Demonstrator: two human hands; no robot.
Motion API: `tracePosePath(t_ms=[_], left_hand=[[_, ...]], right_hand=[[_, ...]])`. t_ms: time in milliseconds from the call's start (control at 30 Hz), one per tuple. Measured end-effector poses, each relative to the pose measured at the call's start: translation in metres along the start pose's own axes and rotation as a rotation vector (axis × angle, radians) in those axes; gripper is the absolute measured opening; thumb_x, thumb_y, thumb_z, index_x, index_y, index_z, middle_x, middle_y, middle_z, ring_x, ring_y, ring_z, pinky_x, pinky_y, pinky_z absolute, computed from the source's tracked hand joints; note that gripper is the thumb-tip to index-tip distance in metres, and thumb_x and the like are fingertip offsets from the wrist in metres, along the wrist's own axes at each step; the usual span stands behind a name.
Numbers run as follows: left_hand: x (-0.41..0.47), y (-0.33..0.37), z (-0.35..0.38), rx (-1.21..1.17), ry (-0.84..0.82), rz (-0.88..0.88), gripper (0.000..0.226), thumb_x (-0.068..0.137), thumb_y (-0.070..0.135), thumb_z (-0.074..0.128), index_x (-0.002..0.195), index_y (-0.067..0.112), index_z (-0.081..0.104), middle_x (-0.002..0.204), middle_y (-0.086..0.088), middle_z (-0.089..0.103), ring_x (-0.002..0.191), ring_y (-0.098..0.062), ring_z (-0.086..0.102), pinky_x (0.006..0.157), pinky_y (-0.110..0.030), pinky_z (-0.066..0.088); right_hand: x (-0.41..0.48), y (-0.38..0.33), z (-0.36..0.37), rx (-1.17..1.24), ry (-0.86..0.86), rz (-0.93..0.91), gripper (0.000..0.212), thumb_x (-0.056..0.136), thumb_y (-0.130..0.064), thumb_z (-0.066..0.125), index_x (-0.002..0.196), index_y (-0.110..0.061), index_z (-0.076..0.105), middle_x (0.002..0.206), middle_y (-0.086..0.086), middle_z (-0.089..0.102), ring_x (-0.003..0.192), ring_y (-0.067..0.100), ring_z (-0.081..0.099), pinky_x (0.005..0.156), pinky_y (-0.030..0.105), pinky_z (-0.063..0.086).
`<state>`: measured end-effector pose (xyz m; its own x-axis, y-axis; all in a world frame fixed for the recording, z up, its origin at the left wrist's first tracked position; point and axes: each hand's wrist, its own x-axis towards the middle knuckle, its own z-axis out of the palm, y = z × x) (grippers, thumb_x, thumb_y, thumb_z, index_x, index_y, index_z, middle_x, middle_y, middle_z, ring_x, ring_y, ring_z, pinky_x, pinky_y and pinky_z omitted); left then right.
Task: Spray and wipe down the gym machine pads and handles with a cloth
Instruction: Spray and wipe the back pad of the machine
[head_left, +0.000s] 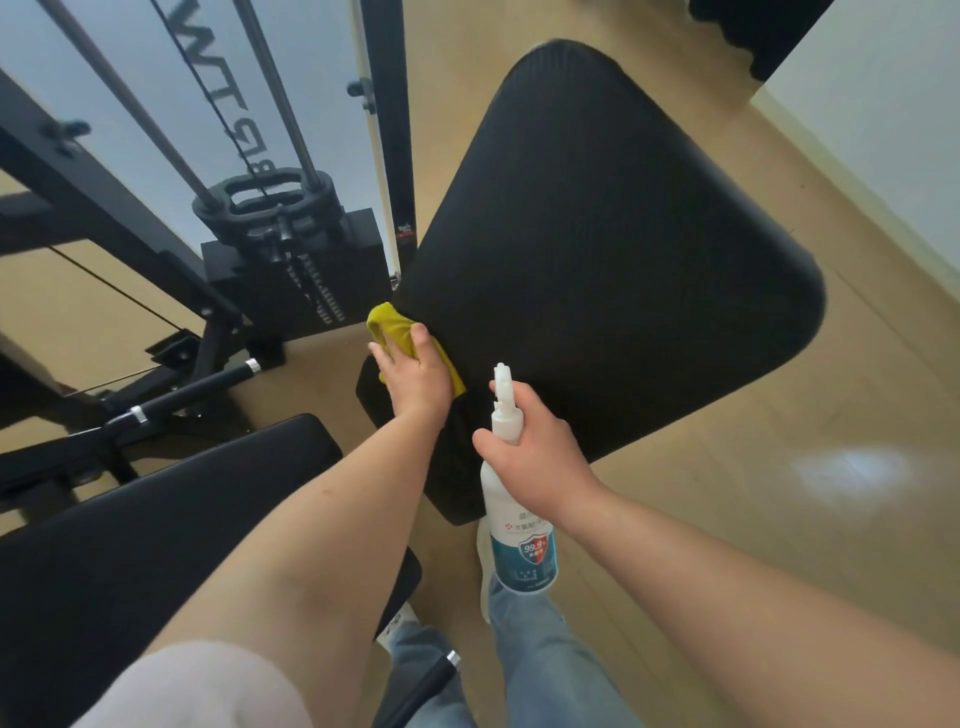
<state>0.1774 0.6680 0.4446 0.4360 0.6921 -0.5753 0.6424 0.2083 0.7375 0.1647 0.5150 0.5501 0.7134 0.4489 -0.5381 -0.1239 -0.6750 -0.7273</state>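
A large black ribbed pad (613, 249) fills the middle of the view. My left hand (415, 374) presses a yellow cloth (387, 325) against the pad's left edge, thumb over the cloth. My right hand (535, 447) grips the neck of a white spray bottle (519, 540) with a blue label, held upright just in front of the pad's near edge, its nozzle pointing left. A second black pad (156, 525) lies at the lower left, under my left forearm.
The black machine frame with a weight stack (291, 254) and guide rods stands at the left. Two black handles with chrome ends (208, 387) stick out below it. Tan floor (779, 519) spreads to the right, up to a white wall. My legs in jeans are below.
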Motion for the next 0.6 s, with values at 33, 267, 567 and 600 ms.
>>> tracePosePath(t_ms=[33, 267, 567, 600], left_hand=[[-0.005, -0.004, 0.001, -0.008, -0.015, -0.025, 0.075, 0.105, 0.063, 0.019, 0.164, 0.023, -0.004, 0.172, 0.001, -0.007, 0.157, -0.03, 0.011, 0.122, -0.05, 0.019], [-0.03, 0.008, 0.006, -0.058, -0.052, 0.191, 0.081, 0.105, 0.054, 0.038, 0.161, 0.033, -0.016, 0.172, 0.005, -0.009, 0.156, -0.031, -0.016, 0.122, -0.062, 0.004], [0.037, 0.051, -0.01, 0.006, 0.021, 0.21, 0.071, 0.106, 0.059, 0.024, 0.164, 0.021, 0.011, 0.172, -0.001, -0.002, 0.158, -0.03, -0.004, 0.124, -0.057, 0.003], [0.037, 0.052, -0.011, 0.014, 0.01, 0.179, 0.072, 0.106, 0.061, 0.023, 0.165, 0.021, 0.01, 0.172, -0.001, -0.004, 0.157, -0.031, -0.006, 0.124, -0.057, 0.002]], right_hand=[[-0.002, 0.0, -0.002, 0.002, 0.005, 0.003, 0.034, 0.095, -0.029, 0.064, 0.121, -0.044, 0.048, 0.089, -0.006, 0.064, 0.085, 0.013, 0.064, 0.068, 0.029, 0.049], [-0.006, -0.006, -0.008, -0.026, 0.042, 0.007, 0.036, 0.096, -0.029, 0.064, 0.118, -0.048, 0.042, 0.097, -0.008, 0.065, 0.09, 0.011, 0.063, 0.07, 0.023, 0.048], [-0.003, -0.003, -0.004, -0.047, 0.061, 0.006, 0.037, 0.097, -0.031, 0.063, 0.121, -0.048, 0.041, 0.094, -0.01, 0.064, 0.088, 0.013, 0.064, 0.07, 0.024, 0.05], [-0.004, -0.002, -0.004, -0.053, 0.068, 0.004, 0.037, 0.097, -0.031, 0.063, 0.123, -0.047, 0.042, 0.094, -0.009, 0.064, 0.089, 0.013, 0.064, 0.072, 0.026, 0.05]])
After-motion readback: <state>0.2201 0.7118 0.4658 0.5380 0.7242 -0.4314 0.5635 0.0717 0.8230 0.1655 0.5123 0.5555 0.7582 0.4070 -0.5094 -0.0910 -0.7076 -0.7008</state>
